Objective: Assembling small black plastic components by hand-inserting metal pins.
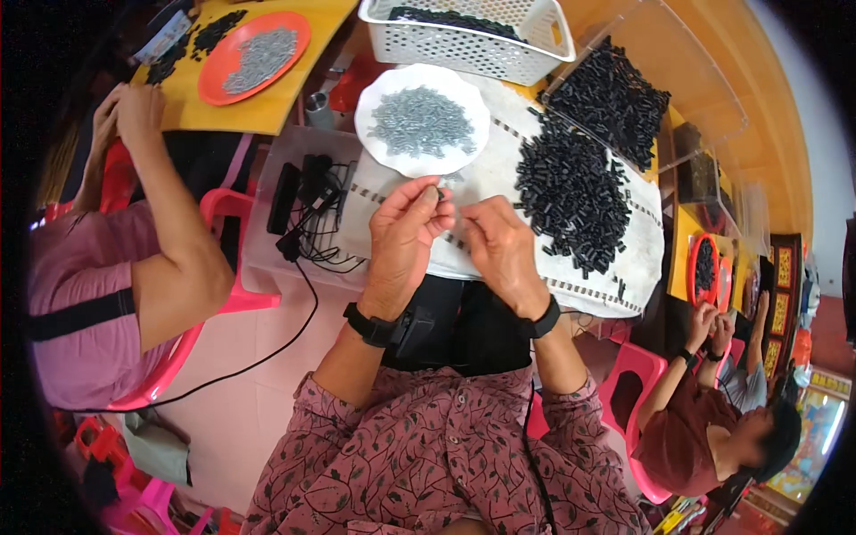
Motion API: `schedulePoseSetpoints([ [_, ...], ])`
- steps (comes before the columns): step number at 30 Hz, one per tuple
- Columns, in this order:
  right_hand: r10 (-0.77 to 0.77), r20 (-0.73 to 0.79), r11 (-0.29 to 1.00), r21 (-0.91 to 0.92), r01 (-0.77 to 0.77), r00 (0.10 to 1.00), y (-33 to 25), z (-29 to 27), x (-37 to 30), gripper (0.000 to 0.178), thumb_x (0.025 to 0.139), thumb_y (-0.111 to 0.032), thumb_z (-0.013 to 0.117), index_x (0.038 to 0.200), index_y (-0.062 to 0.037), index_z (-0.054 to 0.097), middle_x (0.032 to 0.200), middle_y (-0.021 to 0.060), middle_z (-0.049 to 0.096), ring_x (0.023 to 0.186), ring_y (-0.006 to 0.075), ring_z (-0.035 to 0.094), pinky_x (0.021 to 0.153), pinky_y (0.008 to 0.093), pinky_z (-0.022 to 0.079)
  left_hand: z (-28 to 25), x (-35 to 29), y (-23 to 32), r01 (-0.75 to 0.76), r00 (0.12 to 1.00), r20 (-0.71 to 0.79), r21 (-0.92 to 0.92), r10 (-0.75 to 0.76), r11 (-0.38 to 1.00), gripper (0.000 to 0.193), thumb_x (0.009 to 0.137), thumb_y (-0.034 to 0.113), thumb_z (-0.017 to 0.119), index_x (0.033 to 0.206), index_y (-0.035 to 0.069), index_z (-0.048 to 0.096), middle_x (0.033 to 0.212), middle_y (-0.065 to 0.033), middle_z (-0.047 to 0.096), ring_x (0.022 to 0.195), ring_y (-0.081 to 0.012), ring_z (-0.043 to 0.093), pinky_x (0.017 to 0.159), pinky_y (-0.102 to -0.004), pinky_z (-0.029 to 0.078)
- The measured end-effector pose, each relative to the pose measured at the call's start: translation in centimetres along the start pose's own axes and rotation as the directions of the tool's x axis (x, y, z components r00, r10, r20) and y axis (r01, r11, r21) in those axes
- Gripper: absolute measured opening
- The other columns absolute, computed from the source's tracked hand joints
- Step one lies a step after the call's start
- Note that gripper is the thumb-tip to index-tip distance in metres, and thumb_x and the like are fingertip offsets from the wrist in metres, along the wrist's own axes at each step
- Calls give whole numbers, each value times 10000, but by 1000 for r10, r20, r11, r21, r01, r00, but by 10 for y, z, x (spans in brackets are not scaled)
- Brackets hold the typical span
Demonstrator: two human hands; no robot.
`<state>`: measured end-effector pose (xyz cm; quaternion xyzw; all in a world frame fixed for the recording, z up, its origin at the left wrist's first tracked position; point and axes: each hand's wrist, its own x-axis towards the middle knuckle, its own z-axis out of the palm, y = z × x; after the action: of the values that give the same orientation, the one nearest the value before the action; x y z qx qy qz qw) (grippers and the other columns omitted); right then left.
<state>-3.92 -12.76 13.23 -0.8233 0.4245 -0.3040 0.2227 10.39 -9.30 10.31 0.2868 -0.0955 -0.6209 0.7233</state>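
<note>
My left hand (406,234) is raised over the front of the table, its thumb and fingers pinched on a small black piece (440,193). Close to its right, my right hand (506,248) has thumb and forefinger pressed together; whatever sits between them is too small or hidden to make out. Just beyond the left hand is a white scalloped plate (480,116) holding a heap of small grey metal pins (421,121). A large pile of short black tube-like pieces (573,198) lies to the right on a white cloth (644,254).
Behind the plate stands a white perforated basket (473,58) with black pieces. A clear bin (700,58) lies tipped, black pieces spilling out. At left, a bin holds black cables (312,209). People work on both sides; an orange plate (211,78) of pins is at far left.
</note>
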Motion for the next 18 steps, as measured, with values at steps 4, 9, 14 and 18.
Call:
schedulePoseSetpoints([
  [4, -50, -9, 998, -33, 49, 999, -7, 2, -20, 95, 794, 1, 653, 874, -46, 635, 863, 111, 586, 650, 328, 619, 562, 386, 513, 0, -1, -6, 68, 997, 29, 36, -69, 997, 208, 936, 74, 580, 1120, -19, 603, 982, -99, 651, 821, -136, 628, 734, -264, 522],
  [9, 10, -109, 999, -43, -14, 994, -1, -17, -47, 129, 794, 30, 651, 903, -38, 642, 850, 114, 588, 644, 302, 624, 557, 361, 515, 3, -3, -13, 137, 988, 61, 102, -144, 985, 219, 948, 79, 562, 1146, -7, 598, 1009, -102, 647, 844, -129, 619, 758, -256, 513],
  [14, 166, -241, 976, -97, -194, 956, 23, -41, -78, 120, 800, 48, 638, 896, -23, 654, 851, 144, 616, 693, 298, 640, 595, 350, 517, 10, -9, -18, 189, 979, 51, 152, -199, 970, 219, 947, 79, 563, 1143, -10, 597, 1006, -110, 650, 839, -132, 624, 760, -258, 516],
  [18, 281, -368, 903, -212, -374, 887, 42, -51, -96, 167, 812, 24, 628, 977, -4, 628, 824, 156, 601, 683, 309, 627, 581, 361, 503, 14, -14, -23, 243, 962, 83, 176, -261, 954, 219, 949, 80, 558, 1143, -15, 596, 1003, -110, 651, 836, -126, 622, 757, -255, 514],
])
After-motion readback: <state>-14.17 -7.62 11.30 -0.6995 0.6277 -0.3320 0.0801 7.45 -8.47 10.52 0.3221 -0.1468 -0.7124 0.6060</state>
